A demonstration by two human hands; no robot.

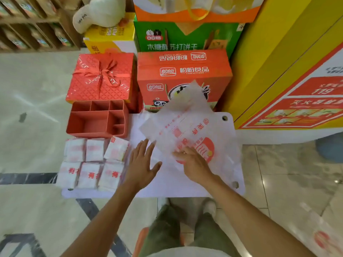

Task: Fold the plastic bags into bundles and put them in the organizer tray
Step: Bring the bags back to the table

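A translucent white plastic bag (183, 123) with red print lies tilted on the small white table (185, 188), its far corner lifted off the surface. My right hand (194, 164) presses the bag's near edge with fingers fairly straight. My left hand (141, 164) hovers flat and open just left of the bag, palm down, holding nothing. A red organizer tray (78, 125) with several compartments sits at the table's far left, and nothing shows inside it. Several folded white bag bundles (92, 162) lie in two rows in front of the tray.
A red gift box (101, 76) with a bow stands behind the tray. Orange (183, 71) and green (185, 36) food cartons stack behind the table. A yellow cabinet (278, 62) rises at right. More bags (323, 236) lie on the floor at lower right.
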